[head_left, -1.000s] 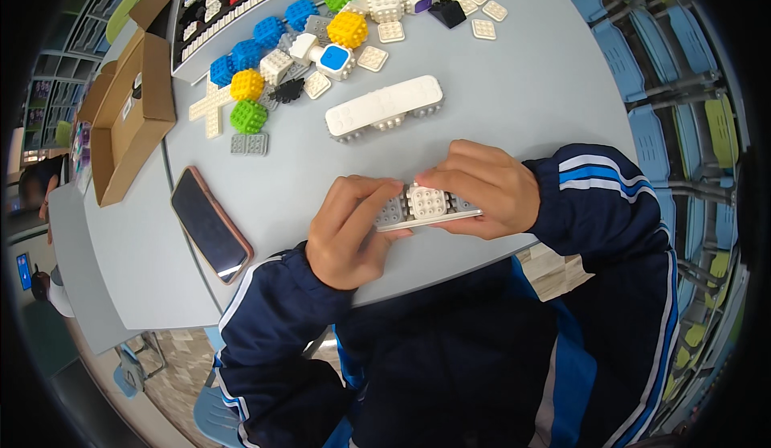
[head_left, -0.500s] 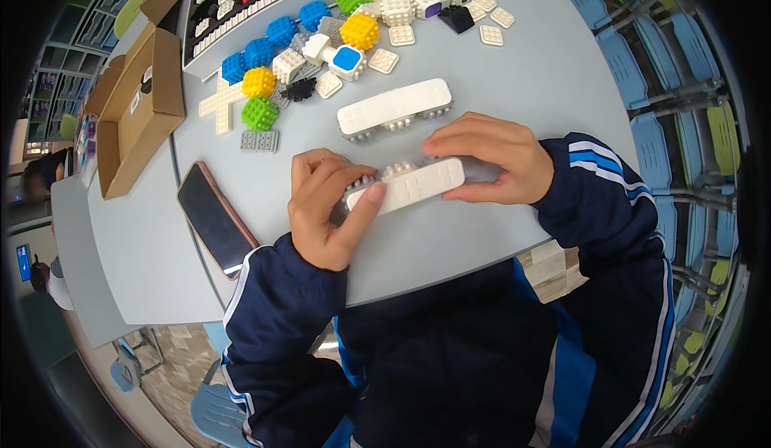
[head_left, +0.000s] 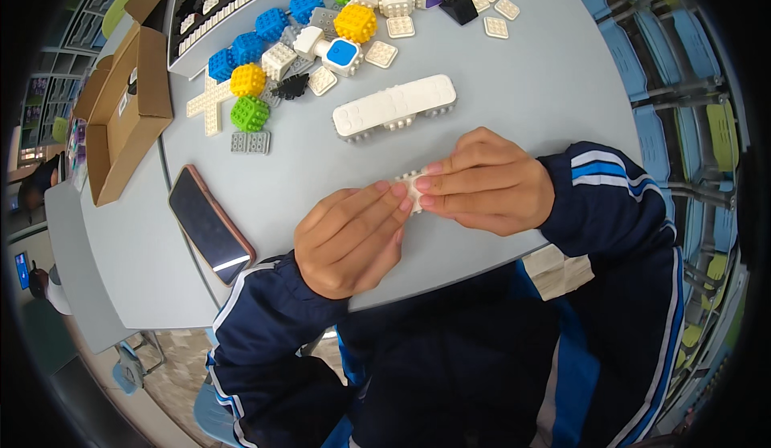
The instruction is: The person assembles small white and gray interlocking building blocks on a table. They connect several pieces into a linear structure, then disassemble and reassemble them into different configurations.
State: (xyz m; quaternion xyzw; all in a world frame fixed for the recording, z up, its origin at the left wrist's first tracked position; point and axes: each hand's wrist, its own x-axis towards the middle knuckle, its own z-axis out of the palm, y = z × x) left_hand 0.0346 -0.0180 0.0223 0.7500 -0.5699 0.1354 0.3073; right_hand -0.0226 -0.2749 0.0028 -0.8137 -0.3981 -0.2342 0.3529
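My left hand (head_left: 347,241) and my right hand (head_left: 499,184) meet over the near part of the table, fingers closed on opposite ends of a white studded building-block assembly (head_left: 413,191). Only its studded middle shows between the fingertips; the rest is covered. Just beyond my hands lies a second block assembly (head_left: 395,104), a long white bar with rounded ends, smooth side up, over grey studded pieces. Neither hand touches it.
A phone (head_left: 210,225) lies left of my left hand. Farther back are blue, yellow, green and white studded cubes (head_left: 356,24), a white cross-shaped plate (head_left: 210,106), square white plates (head_left: 381,54) and a parts tray (head_left: 241,26). An open cardboard box (head_left: 132,118) stands at the left.
The held assembly has turned over from its smooth face to its studded side. My hands have come closer together, both now pinching it and covering most of it.
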